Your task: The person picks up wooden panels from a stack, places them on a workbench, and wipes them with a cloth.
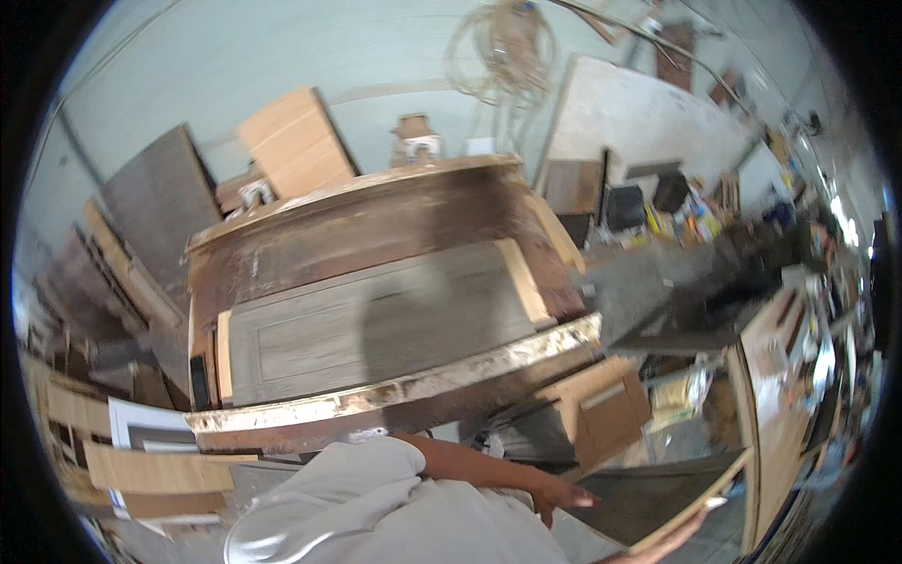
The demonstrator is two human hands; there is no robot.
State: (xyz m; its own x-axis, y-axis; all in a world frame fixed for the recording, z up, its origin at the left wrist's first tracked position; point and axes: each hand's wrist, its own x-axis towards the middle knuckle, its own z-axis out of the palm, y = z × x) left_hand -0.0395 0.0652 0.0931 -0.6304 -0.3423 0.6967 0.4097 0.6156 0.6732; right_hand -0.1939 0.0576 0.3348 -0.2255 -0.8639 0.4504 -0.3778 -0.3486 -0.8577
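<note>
At the lower right, my left hand (560, 493) reaches past my grey shirt, its fingers by the near left part of a dark-faced board (655, 497) with a pale wooden edge; whether it grips the board is unclear. My right hand (669, 544), partly cut off by the bottom rim, holds that pale edge from outside. Before me stands a worn brown workbench (310, 261) with raised long edges. A grey panelled door or cabinet front (310, 338) lies in it, between light wood strips (523, 280) at its ends.
Boards (162, 204) and a light wood panel (296, 141) lean near the wall. A cardboard box (609, 416) stands right of the bench, near a wood-edged table (782, 423). Coiled hose or cable (511, 53) hangs above. More panels (158, 469) are stacked at lower left.
</note>
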